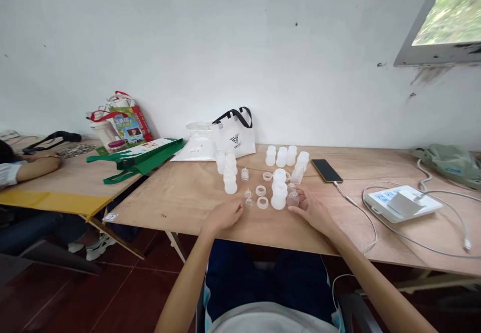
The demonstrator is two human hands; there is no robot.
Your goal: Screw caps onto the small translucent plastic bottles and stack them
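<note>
My right hand (310,210) has its thumb and fingers around a clear domed bottle cap (293,199) on the table. Close beside it, to the left, stands a white bottle (279,196) with a waisted shape. My left hand (225,215) rests on the table near the front edge, fingers curled together, with nothing visible in them. Just beyond its fingertips are clear nipple pieces (248,197). Two white rings (262,202) lie between the hands. Another nipple piece (245,174) sits farther back, beside a row of white bottles (230,180).
More white bottles (281,156) stand at the back. Right of them are a phone (326,171) with a cable and a white power box (403,203). A white tote bag (235,135) leans on the wall. At the left table are a green bag (146,158) and another person's arm (37,168).
</note>
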